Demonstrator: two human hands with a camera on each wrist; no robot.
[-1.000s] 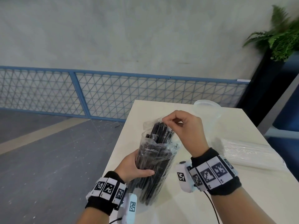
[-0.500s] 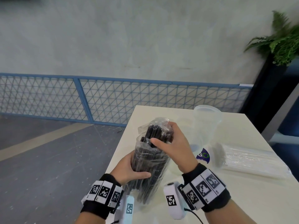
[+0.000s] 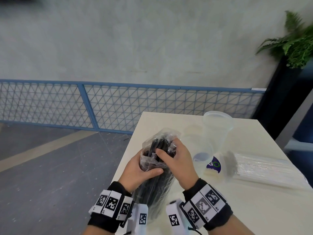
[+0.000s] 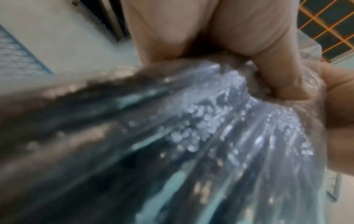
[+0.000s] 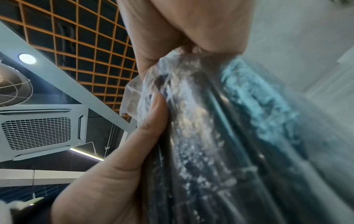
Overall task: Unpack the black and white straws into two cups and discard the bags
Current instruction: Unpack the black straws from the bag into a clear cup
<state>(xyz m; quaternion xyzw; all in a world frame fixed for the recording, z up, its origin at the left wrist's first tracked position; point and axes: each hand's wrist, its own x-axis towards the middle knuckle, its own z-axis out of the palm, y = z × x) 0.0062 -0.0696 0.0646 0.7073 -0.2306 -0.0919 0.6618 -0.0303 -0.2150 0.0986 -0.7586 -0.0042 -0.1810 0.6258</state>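
A clear bag of black straws (image 3: 156,177) stands tilted over the table's near left corner, its open top (image 3: 160,136) crumpled around the straw ends. My left hand (image 3: 144,167) grips the bag around its upper middle, thumb across the front. My right hand (image 3: 176,158) grips the straw bundle near the top from the right. The wrist views show the bag's wrinkled plastic (image 4: 210,136) (image 5: 210,136) under my curled fingers. Two clear cups stand behind: a tall one (image 3: 217,128) and a nearer one (image 3: 203,150). A sealed bag of white straws (image 3: 264,170) lies at the right.
The pale table (image 3: 245,209) ends close to my left hand, with grey floor beyond its edge. A blue mesh fence (image 3: 118,106) runs along the concrete wall. A dark planter with a fern (image 3: 294,44) stands at the far right.
My right hand dropped from pinching the bag's top edge to gripping the straw bundle. My left hand slid higher up the bag. The bag's mouth is pushed down around the straw ends.
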